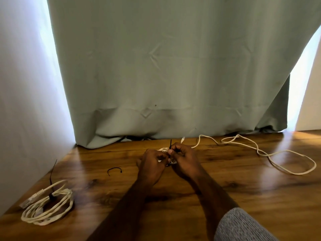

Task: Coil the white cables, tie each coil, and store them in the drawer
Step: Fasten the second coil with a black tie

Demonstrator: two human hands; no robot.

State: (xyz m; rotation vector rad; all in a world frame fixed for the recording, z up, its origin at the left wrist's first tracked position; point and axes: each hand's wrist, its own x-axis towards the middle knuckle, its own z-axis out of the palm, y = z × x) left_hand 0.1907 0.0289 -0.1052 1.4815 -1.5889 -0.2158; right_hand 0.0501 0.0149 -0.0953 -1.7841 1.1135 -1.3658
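- The left hand (151, 166) and right hand (182, 160) meet at the table's middle, fingers curled round a small white coil (163, 150) mostly hidden between them.
- The right hand's fingers pinch a black tie (170, 144) standing upright.
- A tied coil (46, 205) lies near left on the wooden table (243, 188).
- A loose white cable (271, 153) sprawls far right.
- A spare black tie (114, 170) lies left of the hands.

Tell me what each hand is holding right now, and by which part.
Both hands, left hand and right hand, hold a small white cable coil between them; the right fingers pinch the black tie near its base.
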